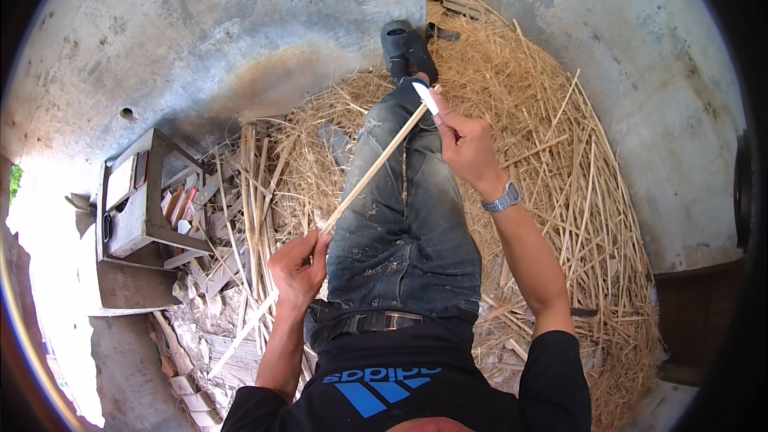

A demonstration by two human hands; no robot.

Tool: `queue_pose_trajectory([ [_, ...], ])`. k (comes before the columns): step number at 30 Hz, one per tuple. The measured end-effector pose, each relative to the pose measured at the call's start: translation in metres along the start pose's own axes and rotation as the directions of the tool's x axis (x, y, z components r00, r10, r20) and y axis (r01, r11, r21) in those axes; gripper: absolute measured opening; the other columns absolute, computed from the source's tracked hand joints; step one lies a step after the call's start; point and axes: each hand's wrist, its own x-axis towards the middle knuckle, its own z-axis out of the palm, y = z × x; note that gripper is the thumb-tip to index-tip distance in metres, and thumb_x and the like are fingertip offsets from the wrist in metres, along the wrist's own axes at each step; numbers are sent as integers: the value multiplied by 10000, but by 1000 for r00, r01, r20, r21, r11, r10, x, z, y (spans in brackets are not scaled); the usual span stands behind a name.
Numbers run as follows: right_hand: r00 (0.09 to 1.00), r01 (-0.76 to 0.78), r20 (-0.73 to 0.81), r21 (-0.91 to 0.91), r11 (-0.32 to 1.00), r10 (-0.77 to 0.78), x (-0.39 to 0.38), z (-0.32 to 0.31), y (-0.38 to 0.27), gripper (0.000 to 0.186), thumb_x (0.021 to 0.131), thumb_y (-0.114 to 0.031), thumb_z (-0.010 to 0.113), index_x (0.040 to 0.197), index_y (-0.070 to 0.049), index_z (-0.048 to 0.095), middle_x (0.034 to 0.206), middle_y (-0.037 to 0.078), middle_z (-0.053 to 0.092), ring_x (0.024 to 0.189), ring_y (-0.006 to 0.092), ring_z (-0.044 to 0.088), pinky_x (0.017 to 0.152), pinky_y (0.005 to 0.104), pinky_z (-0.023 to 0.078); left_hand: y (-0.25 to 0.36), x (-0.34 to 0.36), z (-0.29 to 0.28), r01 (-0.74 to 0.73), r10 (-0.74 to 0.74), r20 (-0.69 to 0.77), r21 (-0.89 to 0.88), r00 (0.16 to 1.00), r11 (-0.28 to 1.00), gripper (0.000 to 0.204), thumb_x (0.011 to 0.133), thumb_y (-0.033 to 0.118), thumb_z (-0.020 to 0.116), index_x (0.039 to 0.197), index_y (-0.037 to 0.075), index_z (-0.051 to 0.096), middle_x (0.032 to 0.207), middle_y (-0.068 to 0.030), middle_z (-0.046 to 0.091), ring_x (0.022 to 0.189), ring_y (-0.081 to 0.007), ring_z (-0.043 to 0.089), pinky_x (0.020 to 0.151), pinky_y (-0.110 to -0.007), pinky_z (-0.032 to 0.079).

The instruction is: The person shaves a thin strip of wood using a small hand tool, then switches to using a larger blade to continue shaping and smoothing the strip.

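A long, thin pale strip, of split bamboo or wood, slants across my lap above my jeans. My left hand pinches it near my left hip, and its tail end runs on past that hand toward the lower left. Beyond my knees, my right hand is closed on a knife whose short bright blade lies against the far end of the strip. The knife's handle is hidden within my fingers. A metal watch circles my right wrist.
Curly shavings and many loose strips heap up on my right. To my left, a small wooden cabinet holds papers, beside a bundle of upright strips. Grey walls enclose the corner. My legs stretch ahead, with a dark shoe by the wall.
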Motion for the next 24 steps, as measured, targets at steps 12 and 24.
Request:
queue_pose_trajectory([
  [12, 989, 39, 138, 160, 986, -61, -36, 45, -41, 499, 918, 19, 625, 1413, -41, 657, 738, 220, 658, 537, 320, 622, 547, 383, 488, 6, 12, 14, 71, -70, -56, 23, 996, 997, 148, 912, 107, 826, 908, -23, 754, 587, -75, 517, 531, -119, 423, 504, -309, 352],
  [24, 999, 34, 31, -11, 999, -34, 12, 34, 1, 491, 954, -11, 617, 1431, -121, 656, 882, 251, 702, 606, 315, 682, 573, 385, 512, 2, 6, 15, 109, -108, -66, 20, 992, 994, 127, 923, 118, 811, 900, 3, 760, 599, -119, 564, 498, -215, 507, 508, -361, 402],
])
